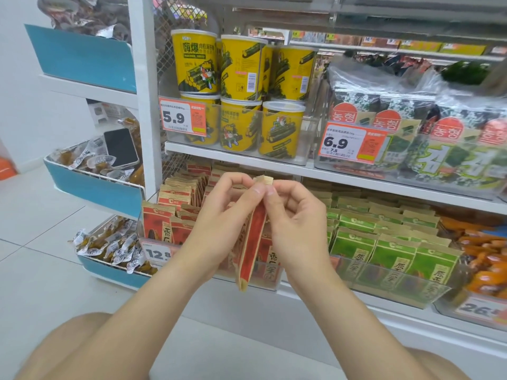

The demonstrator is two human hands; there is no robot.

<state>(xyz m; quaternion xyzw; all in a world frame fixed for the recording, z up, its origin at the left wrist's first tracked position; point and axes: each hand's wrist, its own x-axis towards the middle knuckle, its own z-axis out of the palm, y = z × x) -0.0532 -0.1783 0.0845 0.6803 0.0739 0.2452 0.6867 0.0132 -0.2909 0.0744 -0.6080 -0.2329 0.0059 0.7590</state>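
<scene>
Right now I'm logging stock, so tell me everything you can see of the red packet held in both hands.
The red packet is a flat kraft-brown pouch, paper-like, with a red panel, seen edge-on. It hangs slightly tilted, bottom end down, in front of the shelf's matching packets. The left hand and right hand pinch its folded top edge between thumbs and forefingers.

Head camera, single view, wide-angle. Worn position, low stance; faces forward and down. Very near the left hand [219, 215] and right hand [297, 223] pinching a red packet [253, 242] at centre. Shop shelf [247, 158] just beyond, centre to right; floor [41, 215] left.
</scene>
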